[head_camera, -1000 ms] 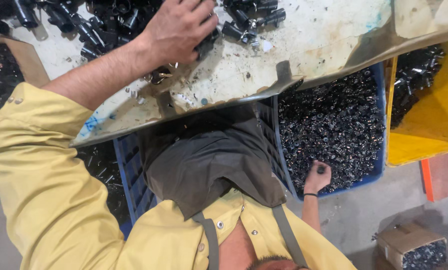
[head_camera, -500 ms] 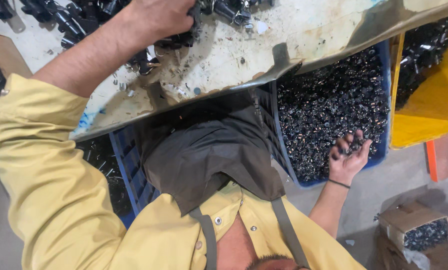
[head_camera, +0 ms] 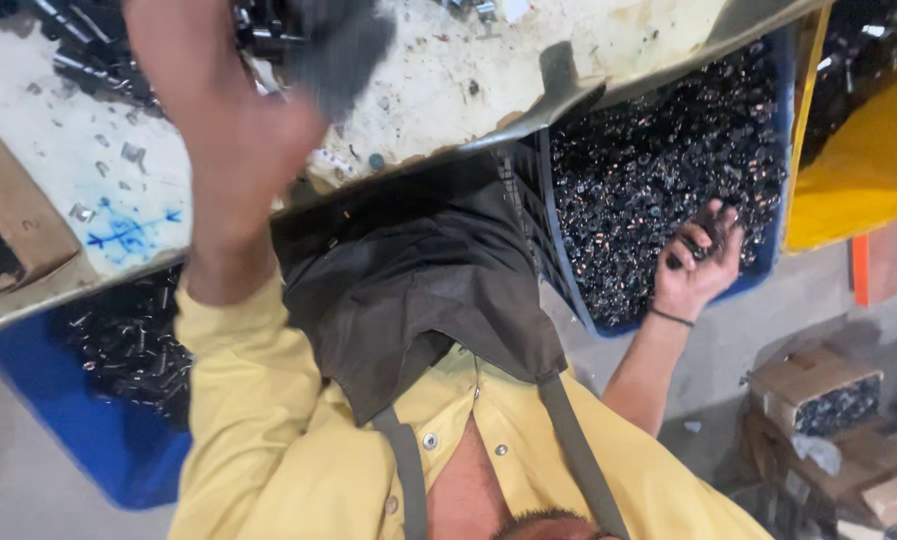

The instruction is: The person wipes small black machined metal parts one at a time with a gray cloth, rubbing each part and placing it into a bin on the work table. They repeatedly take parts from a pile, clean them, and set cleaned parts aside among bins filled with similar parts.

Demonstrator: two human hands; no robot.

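Note:
My left hand (head_camera: 258, 140) is raised above the worn white table (head_camera: 448, 90), close to the camera and badly blurred. A grey smear at its fingers hides whether it holds anything. A pile of dark metal parts (head_camera: 88, 50) lies on the table beyond it. My right hand (head_camera: 703, 265) reaches down to the near edge of a blue crate (head_camera: 568, 300) filled with small dark metal parts (head_camera: 658, 150). Its fingers curl around a few of those parts, palm turned up. A thin band circles that wrist.
A yellow bin (head_camera: 868, 190) stands right of the blue crate. Another blue crate (head_camera: 88, 440) of dark parts sits under the table at left. Cardboard boxes (head_camera: 818, 385) holding parts rest on the floor at lower right. A cardboard box (head_camera: 8, 210) sits on the table's left.
My left hand has lifted off the pile on the table and swung toward the camera. My right hand has gone from the crate's edge into the parts and curled around some.

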